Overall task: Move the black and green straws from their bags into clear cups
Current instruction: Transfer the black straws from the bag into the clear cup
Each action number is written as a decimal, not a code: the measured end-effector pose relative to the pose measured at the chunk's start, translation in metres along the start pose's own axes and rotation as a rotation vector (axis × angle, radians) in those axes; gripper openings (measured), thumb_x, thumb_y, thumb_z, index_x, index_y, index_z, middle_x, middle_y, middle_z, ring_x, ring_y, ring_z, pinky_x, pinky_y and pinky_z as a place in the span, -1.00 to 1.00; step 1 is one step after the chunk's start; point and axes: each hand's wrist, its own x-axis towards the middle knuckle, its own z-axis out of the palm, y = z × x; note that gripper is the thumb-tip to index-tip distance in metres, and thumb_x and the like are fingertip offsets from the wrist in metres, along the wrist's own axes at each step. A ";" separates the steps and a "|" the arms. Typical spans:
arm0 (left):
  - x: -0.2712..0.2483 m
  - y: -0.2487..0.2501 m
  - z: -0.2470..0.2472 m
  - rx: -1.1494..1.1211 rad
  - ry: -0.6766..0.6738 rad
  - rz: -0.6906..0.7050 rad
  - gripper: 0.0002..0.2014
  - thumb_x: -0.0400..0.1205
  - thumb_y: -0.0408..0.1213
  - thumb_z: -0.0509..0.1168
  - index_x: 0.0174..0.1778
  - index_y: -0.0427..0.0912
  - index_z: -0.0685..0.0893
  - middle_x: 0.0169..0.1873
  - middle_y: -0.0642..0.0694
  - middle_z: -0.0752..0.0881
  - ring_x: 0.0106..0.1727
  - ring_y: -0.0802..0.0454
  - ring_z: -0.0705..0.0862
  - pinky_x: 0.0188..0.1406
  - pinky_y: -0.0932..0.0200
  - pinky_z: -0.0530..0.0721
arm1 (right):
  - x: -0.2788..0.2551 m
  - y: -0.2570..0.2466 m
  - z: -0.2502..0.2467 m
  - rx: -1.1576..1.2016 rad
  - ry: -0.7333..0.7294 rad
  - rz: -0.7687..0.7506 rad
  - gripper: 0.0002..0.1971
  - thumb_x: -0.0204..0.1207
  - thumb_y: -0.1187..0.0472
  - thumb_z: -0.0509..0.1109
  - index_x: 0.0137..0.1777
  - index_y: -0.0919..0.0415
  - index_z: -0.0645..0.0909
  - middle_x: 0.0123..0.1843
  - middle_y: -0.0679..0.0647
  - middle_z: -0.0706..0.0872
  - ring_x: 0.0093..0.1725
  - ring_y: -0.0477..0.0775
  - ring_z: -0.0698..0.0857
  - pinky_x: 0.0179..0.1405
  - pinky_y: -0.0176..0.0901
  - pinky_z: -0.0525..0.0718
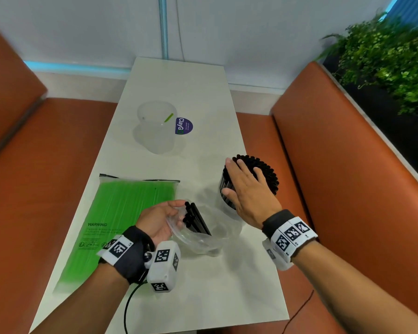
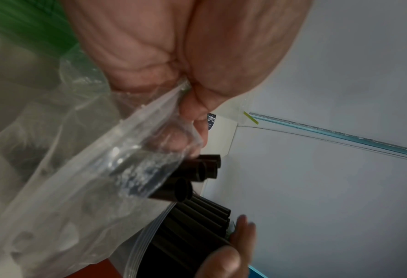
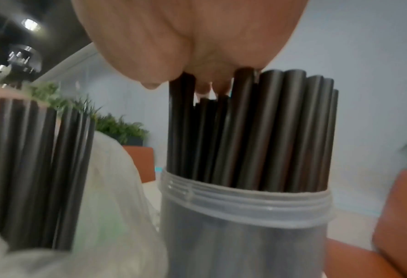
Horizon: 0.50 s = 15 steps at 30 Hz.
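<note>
A clear cup (image 1: 227,203) (image 3: 245,225) packed with black straws (image 1: 263,169) (image 3: 257,131) stands at the table's right side. My right hand (image 1: 246,186) lies flat on the straw tops with straight fingers. My left hand (image 1: 162,218) pinches the mouth of a clear bag (image 1: 198,239) (image 2: 78,178) that holds a few black straws (image 1: 196,219) (image 2: 197,175). A bag of green straws (image 1: 116,225) lies flat at the left. A second clear cup (image 1: 155,126) with one green straw (image 1: 168,117) stands farther back.
A round purple sticker (image 1: 184,125) lies beside the far cup. Orange benches (image 1: 348,165) flank the narrow white table (image 1: 203,80). A planter of greenery (image 1: 391,61) sits behind the right bench. A black cable (image 1: 128,307) trails from my left wrist.
</note>
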 end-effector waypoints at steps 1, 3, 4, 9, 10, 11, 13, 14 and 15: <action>0.000 0.000 0.000 0.002 0.000 -0.003 -0.71 0.63 -0.64 0.02 0.03 -0.39 0.63 -0.13 -0.34 0.71 -0.31 -0.08 0.57 -0.50 0.17 0.67 | 0.001 0.000 0.002 -0.119 -0.037 0.003 -0.27 0.62 -0.29 -0.35 0.73 0.03 -0.19 0.78 -0.05 -0.11 0.75 0.09 -0.14 0.67 0.34 0.01; 0.001 -0.001 -0.001 0.007 0.000 -0.008 -0.72 0.63 -0.63 0.03 0.04 -0.39 0.64 -0.08 -0.35 0.71 -0.31 -0.09 0.59 -0.50 0.17 0.68 | 0.003 0.000 0.004 -0.240 -0.063 0.000 -0.31 0.65 -0.29 -0.32 0.73 -0.03 -0.23 0.77 -0.04 -0.18 0.75 0.17 -0.15 0.61 0.45 0.03; 0.001 -0.001 -0.001 0.010 0.001 -0.008 -0.72 0.63 -0.63 0.04 0.04 -0.39 0.64 -0.07 -0.35 0.71 -0.31 -0.09 0.59 -0.48 0.16 0.68 | 0.004 0.000 0.003 -0.253 -0.077 0.001 -0.31 0.66 -0.30 -0.29 0.72 -0.05 -0.24 0.77 -0.03 -0.18 0.75 0.19 -0.15 0.59 0.48 0.04; 0.001 -0.002 0.001 0.005 0.002 -0.005 -0.72 0.63 -0.62 0.04 0.02 -0.39 0.66 -0.14 -0.35 0.73 -0.33 -0.09 0.60 -0.53 0.19 0.68 | -0.002 -0.001 -0.018 0.117 -0.031 0.002 -0.38 0.72 -0.21 -0.11 0.72 -0.11 -0.16 0.77 -0.11 -0.03 0.75 0.08 -0.05 0.65 0.38 0.00; 0.000 -0.002 0.002 0.006 -0.004 -0.006 -0.72 0.63 -0.62 0.04 0.02 -0.39 0.66 -0.19 -0.33 0.75 -0.36 -0.08 0.60 -0.54 0.20 0.68 | -0.010 -0.001 -0.025 0.291 0.103 0.022 -0.43 0.73 -0.15 -0.02 0.71 -0.09 0.00 0.73 -0.08 0.17 0.70 0.09 0.16 0.63 0.26 0.15; -0.001 -0.001 0.002 0.007 -0.012 -0.007 -0.72 0.64 -0.62 0.04 0.03 -0.39 0.65 -0.26 -0.31 0.75 -0.42 -0.05 0.61 -0.56 0.21 0.67 | -0.018 -0.002 -0.029 0.408 0.272 0.029 -0.49 0.72 -0.09 0.07 0.64 -0.04 0.21 0.62 -0.04 0.40 0.57 0.10 0.40 0.54 0.11 0.37; -0.003 0.001 0.001 0.003 -0.025 -0.008 -0.73 0.65 -0.60 0.03 0.08 -0.39 0.62 -0.32 -0.28 0.68 -0.53 0.00 0.60 -0.60 0.25 0.66 | -0.031 -0.010 -0.030 0.512 0.469 0.004 -0.70 0.67 0.04 0.19 0.32 0.05 0.58 0.22 -0.05 0.71 0.16 -0.02 0.69 0.14 -0.09 0.67; -0.004 0.001 0.000 0.007 -0.029 -0.008 -0.73 0.66 -0.59 0.03 0.10 -0.38 0.61 -0.31 -0.28 0.64 -0.55 0.02 0.59 -0.61 0.26 0.65 | -0.036 -0.017 -0.025 0.561 0.428 0.004 -0.79 0.65 0.08 0.24 0.14 0.07 0.67 0.02 -0.08 0.75 -0.03 -0.06 0.73 -0.05 -0.06 0.72; -0.005 0.001 0.000 0.013 -0.030 -0.007 -0.73 0.66 -0.59 0.03 0.11 -0.38 0.60 -0.30 -0.28 0.62 -0.56 0.02 0.59 -0.61 0.26 0.65 | -0.039 -0.026 -0.019 0.608 0.312 0.029 -0.83 0.64 0.12 0.28 0.02 0.08 0.71 -0.10 -0.10 0.76 -0.16 -0.07 0.73 -0.16 0.00 0.73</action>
